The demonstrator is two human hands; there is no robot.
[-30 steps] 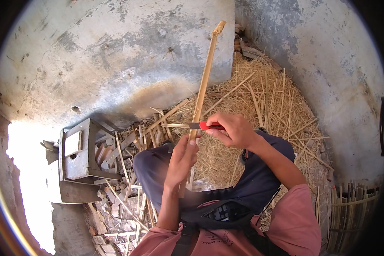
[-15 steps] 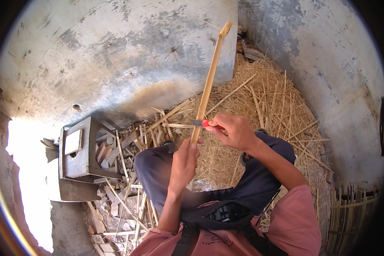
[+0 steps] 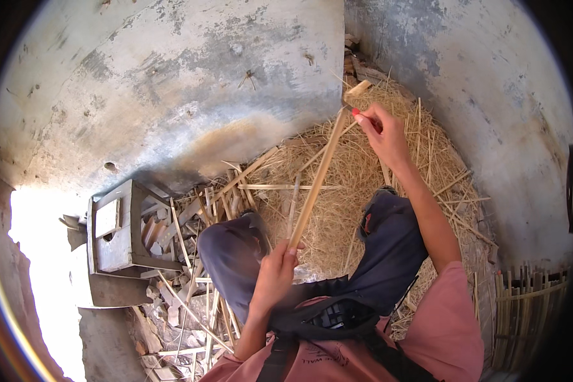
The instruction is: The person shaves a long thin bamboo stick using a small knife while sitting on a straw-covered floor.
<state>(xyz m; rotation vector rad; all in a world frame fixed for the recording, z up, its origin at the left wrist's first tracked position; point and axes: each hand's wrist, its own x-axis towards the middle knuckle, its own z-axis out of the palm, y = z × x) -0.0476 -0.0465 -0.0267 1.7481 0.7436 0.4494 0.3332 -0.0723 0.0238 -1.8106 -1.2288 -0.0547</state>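
My left hand point(image 3: 276, 272) is closed around the near end of a long pale bamboo strip point(image 3: 321, 178). The strip slants up and away to the right, over a bed of shavings between my legs. Out at its far end, my right hand point(image 3: 389, 137) pinches a small knife point(image 3: 355, 112) by its red handle. The short dark blade lies against the strip. Just beyond the blade is a pale end piece point(image 3: 359, 88), set at an angle to the strip; whether it is still joined there I cannot tell.
Thin shavings and loose strips point(image 3: 439, 165) cover the floor ahead. To the left, a weathered wooden box point(image 3: 121, 223) stands beside rubble and scraps point(image 3: 172, 318). Worn walls point(image 3: 204, 70) rise at the back and right. A row of upright slats point(image 3: 531, 312) stands at lower right.
My right hand and the knife have moved away from me, from the strip's lower part to its far end. The strip leans more to the right, and my left hand sits slightly lower.
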